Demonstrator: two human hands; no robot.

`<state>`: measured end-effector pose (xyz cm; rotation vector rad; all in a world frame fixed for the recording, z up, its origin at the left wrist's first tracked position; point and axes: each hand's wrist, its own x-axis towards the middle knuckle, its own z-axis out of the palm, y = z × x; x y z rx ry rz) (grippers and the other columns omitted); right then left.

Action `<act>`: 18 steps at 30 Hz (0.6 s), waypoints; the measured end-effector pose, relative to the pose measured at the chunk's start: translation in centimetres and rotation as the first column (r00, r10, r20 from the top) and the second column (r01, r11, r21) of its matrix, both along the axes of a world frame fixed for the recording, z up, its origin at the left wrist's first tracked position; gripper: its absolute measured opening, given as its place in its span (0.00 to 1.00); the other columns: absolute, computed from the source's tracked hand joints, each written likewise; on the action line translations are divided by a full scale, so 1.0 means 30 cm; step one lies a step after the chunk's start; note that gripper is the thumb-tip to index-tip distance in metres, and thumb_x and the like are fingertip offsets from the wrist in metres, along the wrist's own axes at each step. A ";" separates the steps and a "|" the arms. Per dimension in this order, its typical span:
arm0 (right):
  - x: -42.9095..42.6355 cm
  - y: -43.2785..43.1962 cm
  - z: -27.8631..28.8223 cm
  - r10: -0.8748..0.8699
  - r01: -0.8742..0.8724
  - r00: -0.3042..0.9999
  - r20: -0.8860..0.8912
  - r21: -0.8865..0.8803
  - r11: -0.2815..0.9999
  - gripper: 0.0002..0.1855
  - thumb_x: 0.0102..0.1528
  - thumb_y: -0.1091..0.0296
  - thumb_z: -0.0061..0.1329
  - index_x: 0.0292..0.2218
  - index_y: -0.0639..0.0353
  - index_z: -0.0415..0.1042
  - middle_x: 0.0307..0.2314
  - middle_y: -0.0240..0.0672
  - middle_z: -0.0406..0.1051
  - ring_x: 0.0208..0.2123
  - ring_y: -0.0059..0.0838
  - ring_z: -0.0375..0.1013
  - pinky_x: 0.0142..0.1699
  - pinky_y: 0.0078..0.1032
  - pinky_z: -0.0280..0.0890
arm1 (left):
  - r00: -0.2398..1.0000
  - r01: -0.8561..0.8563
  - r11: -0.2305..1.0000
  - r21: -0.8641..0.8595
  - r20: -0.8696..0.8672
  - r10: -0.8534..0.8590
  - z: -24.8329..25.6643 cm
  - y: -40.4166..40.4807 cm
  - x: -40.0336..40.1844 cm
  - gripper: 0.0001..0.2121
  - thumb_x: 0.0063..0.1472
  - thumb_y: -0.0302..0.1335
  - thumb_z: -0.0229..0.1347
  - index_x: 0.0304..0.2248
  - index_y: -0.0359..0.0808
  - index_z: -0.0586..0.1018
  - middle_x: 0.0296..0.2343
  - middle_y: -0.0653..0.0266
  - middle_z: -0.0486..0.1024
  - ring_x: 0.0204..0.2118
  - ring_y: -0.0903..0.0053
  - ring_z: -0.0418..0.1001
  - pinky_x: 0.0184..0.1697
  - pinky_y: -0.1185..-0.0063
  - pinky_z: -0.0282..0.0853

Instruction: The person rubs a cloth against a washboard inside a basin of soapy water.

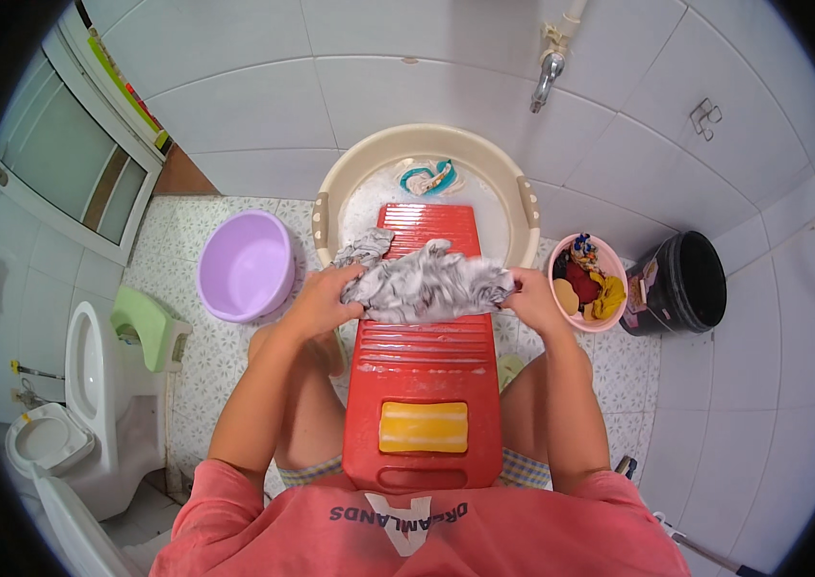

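A wet, crumpled grey-and-white patterned cloth (425, 288) is stretched across a red plastic washboard (422, 353). My left hand (328, 299) grips its left end, and a loose fold hangs beyond the fingers. Its right end is held in my right hand (531, 297). The washboard slopes from my lap into a large beige basin (357, 162) of sudsy water. In that water floats a white cloth with teal trim (429, 178). A yellow laundry soap bar (423, 427) lies in the board's recess near my body.
Left of the basin stands a purple basin (245, 267), with a green stool (144, 328) and a white toilet (93, 368) further left. To the right are a pink basin (587, 321) of coloured clothes and a black bucket (699, 285). A metal tap (546, 83) projects from the tiled wall.
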<state>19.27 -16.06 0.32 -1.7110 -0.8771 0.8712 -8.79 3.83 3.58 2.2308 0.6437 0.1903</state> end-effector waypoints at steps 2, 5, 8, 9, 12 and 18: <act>0.027 0.029 -0.043 -0.051 0.079 0.979 0.199 -0.133 0.988 0.09 0.45 0.77 0.46 0.32 0.63 0.69 0.27 0.36 0.72 0.26 0.25 0.68 0.31 0.22 0.61 | 0.994 0.068 0.977 0.201 -0.101 -0.049 0.003 0.003 0.013 0.24 0.44 0.25 0.57 0.45 0.35 0.72 0.38 0.55 0.73 0.40 0.61 0.70 0.46 0.73 0.64; -0.079 0.142 0.022 -0.224 0.219 0.975 0.001 0.200 0.955 0.10 0.47 0.69 0.50 0.34 0.61 0.69 0.34 0.42 0.70 0.29 0.33 0.69 0.34 0.28 0.63 | 0.995 0.087 0.938 0.336 0.022 -0.101 -0.019 -0.011 0.001 0.23 0.45 0.24 0.54 0.45 0.38 0.74 0.36 0.57 0.73 0.42 0.63 0.67 0.49 0.74 0.61; -0.125 0.224 -0.017 -0.100 -0.035 0.856 0.507 0.250 0.968 0.11 0.49 0.65 0.51 0.34 0.59 0.70 0.36 0.43 0.67 0.32 0.38 0.70 0.36 0.33 0.64 | 0.952 0.182 0.949 0.258 0.195 -0.236 -0.015 -0.006 0.034 0.21 0.43 0.17 0.50 0.40 0.38 0.76 0.35 0.59 0.70 0.42 0.62 0.64 0.46 0.71 0.60; -0.142 0.238 -0.015 -0.071 -0.118 0.756 0.651 0.242 0.963 0.12 0.49 0.63 0.51 0.35 0.59 0.70 0.37 0.44 0.66 0.33 0.40 0.70 0.37 0.35 0.64 | 0.945 0.179 0.951 0.253 0.226 -0.238 -0.013 -0.012 0.035 0.20 0.42 0.16 0.49 0.39 0.37 0.76 0.36 0.59 0.69 0.42 0.63 0.64 0.46 0.72 0.60; -0.176 0.208 0.020 0.242 -0.333 0.697 0.675 0.006 0.943 0.11 0.52 0.61 0.49 0.31 0.60 0.70 0.31 0.43 0.65 0.31 0.45 0.69 0.35 0.38 0.65 | 0.944 0.067 0.994 0.084 0.318 -0.091 -0.003 -0.031 0.029 0.17 0.42 0.16 0.48 0.35 0.36 0.76 0.38 0.60 0.66 0.42 0.65 0.63 0.45 0.73 0.60; -0.310 0.001 0.110 0.191 -0.351 0.656 0.730 0.072 0.934 0.12 0.51 0.63 0.48 0.18 0.57 0.68 0.14 0.38 0.64 0.18 0.44 0.68 0.24 0.38 0.64 | 0.953 0.115 0.938 0.328 0.231 -0.197 -0.006 -0.183 -0.009 0.04 0.48 0.25 0.53 0.27 0.38 0.73 0.36 0.58 0.64 0.39 0.67 0.64 0.42 0.74 0.61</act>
